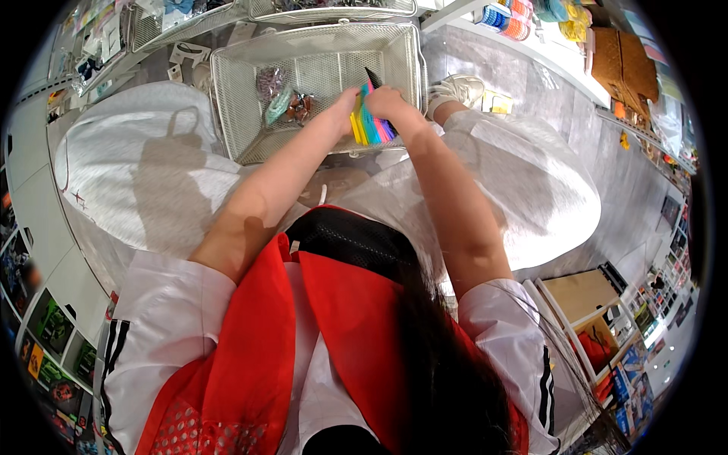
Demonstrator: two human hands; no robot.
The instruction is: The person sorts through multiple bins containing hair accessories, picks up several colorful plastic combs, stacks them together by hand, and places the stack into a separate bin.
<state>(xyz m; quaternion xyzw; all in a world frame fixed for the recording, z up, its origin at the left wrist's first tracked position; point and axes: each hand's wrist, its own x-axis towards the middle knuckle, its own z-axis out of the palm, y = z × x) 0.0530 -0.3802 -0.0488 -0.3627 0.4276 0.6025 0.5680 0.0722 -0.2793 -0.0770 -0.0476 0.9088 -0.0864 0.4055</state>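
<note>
Between my two hands is a stack of thin, flat, multicoloured pieces point(369, 126), running from yellow through teal and pink to black. My left hand point(342, 109) grips its left side, and my right hand point(389, 105) wraps over the right side. Both are above the near right part of a white wire-mesh basket point(315, 40). Inside it, to the left, lie a bag of purplish items point(271, 83), a mint-green packaged item point(279, 106) and a bag of brown items point(298, 109). My fingertips are partly hidden by the stack.
The basket stands on a grey floor point(529, 79) between my bent legs. More filled mesh baskets point(190, 28) sit beyond it. At the right are a white shelf with coiled hair ties point(506, 21) and a brown bag point(623, 71). A yellow card point(497, 103) lies by my shoe point(460, 90).
</note>
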